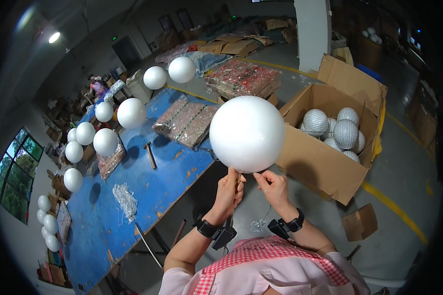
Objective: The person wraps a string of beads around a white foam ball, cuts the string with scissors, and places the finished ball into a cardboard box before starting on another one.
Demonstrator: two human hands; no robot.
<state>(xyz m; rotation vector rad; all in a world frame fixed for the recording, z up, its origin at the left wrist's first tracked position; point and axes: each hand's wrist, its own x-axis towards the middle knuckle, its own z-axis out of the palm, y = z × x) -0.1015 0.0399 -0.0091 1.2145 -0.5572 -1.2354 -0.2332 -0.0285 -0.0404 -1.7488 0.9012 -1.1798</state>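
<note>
A large smooth white ball (247, 133) is held up in front of me. Beneath it, my left hand (228, 191) is closed around a thin stick that carries the ball. My right hand (273, 188) pinches at the ball's underside, thumb and forefinger together on what looks like a thin silvery strand. A narrow silvery beaded patch (244, 171) shows at the ball's base between both hands. Below the right hand, loose silvery strand (260, 225) hangs in a small tangle. Black bands with small boxes sit on both wrists.
A worn blue table (170, 184) to my left bears a hammer (150, 155), a silvery strand bundle (125, 201) and a plastic-wrapped pack (184, 121). Several white balls (131, 113) stand beyond. At right, an open carton (325, 169) holds silver-covered balls (346, 133); a small box (360, 222) lies nearby.
</note>
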